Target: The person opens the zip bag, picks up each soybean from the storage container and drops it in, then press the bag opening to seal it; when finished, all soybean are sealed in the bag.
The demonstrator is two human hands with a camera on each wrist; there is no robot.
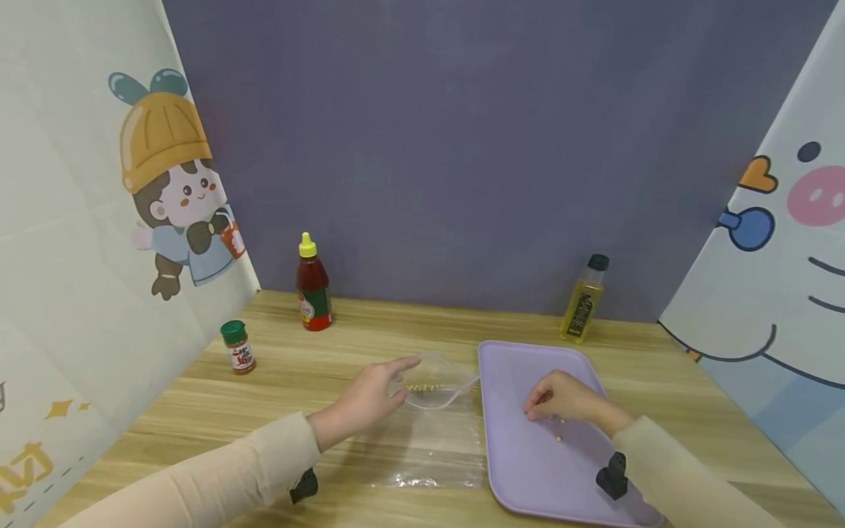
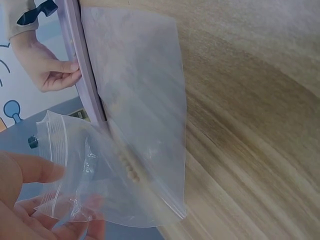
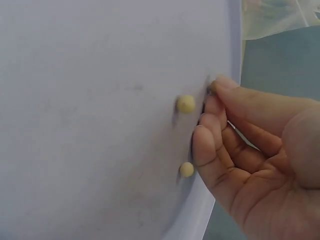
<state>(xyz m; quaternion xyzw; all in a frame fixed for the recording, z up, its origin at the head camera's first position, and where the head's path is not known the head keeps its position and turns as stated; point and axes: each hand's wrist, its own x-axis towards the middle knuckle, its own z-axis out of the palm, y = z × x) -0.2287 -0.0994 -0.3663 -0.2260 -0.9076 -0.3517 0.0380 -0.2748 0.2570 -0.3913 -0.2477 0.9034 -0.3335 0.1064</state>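
Note:
A clear zip-top bag (image 1: 429, 447) lies on the table, its mouth raised and gaping. My left hand (image 1: 372, 400) holds that mouth at its left side, thumb and fingers spread along the zip edge (image 2: 59, 150). Several round, pale yellow soybeans (image 2: 129, 165) lie in a row inside the bag. Over the lilac tray (image 1: 528, 469), my right hand (image 1: 568, 400) pinches a soybean (image 3: 213, 88) between thumb and forefinger, mostly hidden by the fingertips. Two more soybeans, one larger-looking (image 3: 186, 104) and one near the curled fingers (image 3: 186, 169), lie on the tray.
At the back left stands a red sauce bottle (image 1: 313, 290) with a yellow cap. A small green-capped spice jar (image 1: 238, 348) is nearer on the left. Behind the tray stands an oil bottle (image 1: 584, 301). A grey-blue panel (image 1: 429, 147) closes off the table's back.

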